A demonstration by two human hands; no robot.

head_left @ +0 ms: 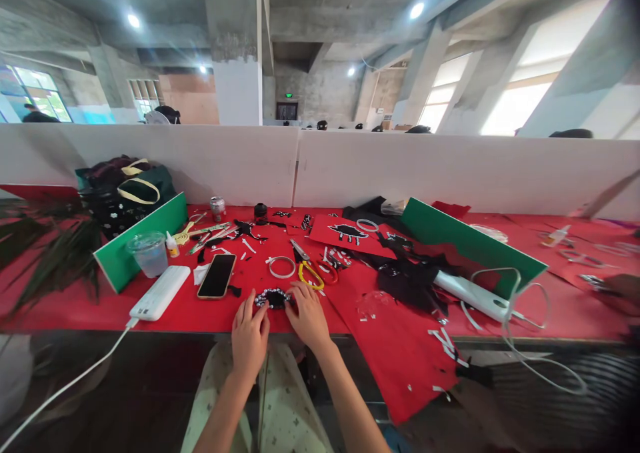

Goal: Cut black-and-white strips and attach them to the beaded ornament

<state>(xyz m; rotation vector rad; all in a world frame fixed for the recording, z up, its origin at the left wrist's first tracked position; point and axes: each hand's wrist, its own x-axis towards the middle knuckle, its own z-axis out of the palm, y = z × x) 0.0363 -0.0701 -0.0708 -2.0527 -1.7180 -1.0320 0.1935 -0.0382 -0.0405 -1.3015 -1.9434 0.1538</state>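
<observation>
Windows (520, 99): blown-out white at right
Ceiling lamps (417, 10): hazy glare
Tabletop (210, 317): evenly lit, soft shadows
Below it: dim
Side edges: stretched, smeared
Upper-right corner: dark

You are at a handicraft workstation in a shared workshop: red-topped table (220, 316) with scissors (301, 251), a glue bottle (173, 247) at left and black material (410, 281) at right, a white partition (220, 159) beyond, and bare concrete pillars (234, 33) and ceiling lights (417, 11) on the far side.
</observation>
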